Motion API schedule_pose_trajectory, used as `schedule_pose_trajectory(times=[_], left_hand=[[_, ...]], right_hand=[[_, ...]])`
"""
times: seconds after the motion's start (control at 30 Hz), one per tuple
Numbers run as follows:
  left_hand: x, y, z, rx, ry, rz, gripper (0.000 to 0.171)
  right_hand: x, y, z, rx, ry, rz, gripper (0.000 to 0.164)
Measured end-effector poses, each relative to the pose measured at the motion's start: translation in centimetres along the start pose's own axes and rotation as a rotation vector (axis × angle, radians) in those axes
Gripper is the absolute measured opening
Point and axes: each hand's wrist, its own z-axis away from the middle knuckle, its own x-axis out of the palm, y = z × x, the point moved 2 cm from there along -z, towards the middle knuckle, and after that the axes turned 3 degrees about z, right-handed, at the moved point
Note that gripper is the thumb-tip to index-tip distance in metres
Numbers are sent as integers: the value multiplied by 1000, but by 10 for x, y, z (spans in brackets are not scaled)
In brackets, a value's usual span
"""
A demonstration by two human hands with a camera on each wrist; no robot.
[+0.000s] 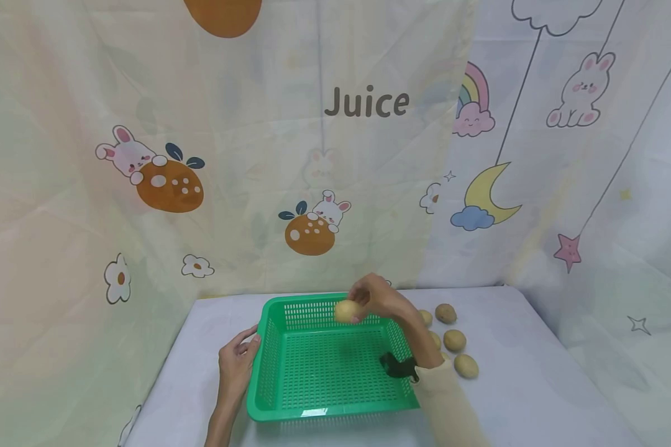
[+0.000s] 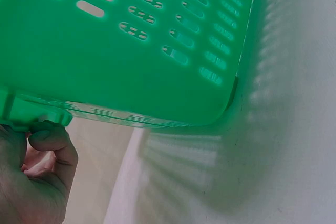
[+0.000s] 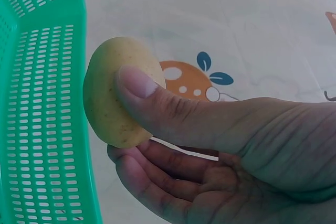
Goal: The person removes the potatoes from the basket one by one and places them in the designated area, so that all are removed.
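A green plastic basket (image 1: 324,372) with slotted walls sits on the table, nothing lying on the part of its floor that shows. At its left side, my left hand (image 1: 237,366) grips the rim; in the left wrist view the thumb and fingers (image 2: 55,142) pinch the rim's edge. My right hand (image 1: 377,296) holds a pale yellow potato (image 1: 345,311) over the far part of the basket. Seen from the right wrist, the thumb (image 3: 139,85) presses on the potato's face (image 3: 105,103), with the fingers underneath, beside the basket's rim (image 3: 81,77).
Several potatoes (image 1: 455,340) lie on the white table (image 1: 537,372) to the right of the basket, some partly hidden by my right forearm. A dark wrist device (image 1: 397,366) shows beside that arm. A printed curtain (image 1: 369,186) hangs behind the table.
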Motion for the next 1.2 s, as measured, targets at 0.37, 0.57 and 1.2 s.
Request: schedule_pose_trajectory(times=[0.37,0.57,1.2], left_hand=[[-1,0,0,-1,2,-1,38],[-1,-1,0,10,9,-1,37],[-1,2,2,17,6,11,38]], right_hand=[[-10,10,18,-17,-12,-42,35],[-17,11,28,-44,-24,-67,35],[-36,24,48,-37,-3,-35,37]])
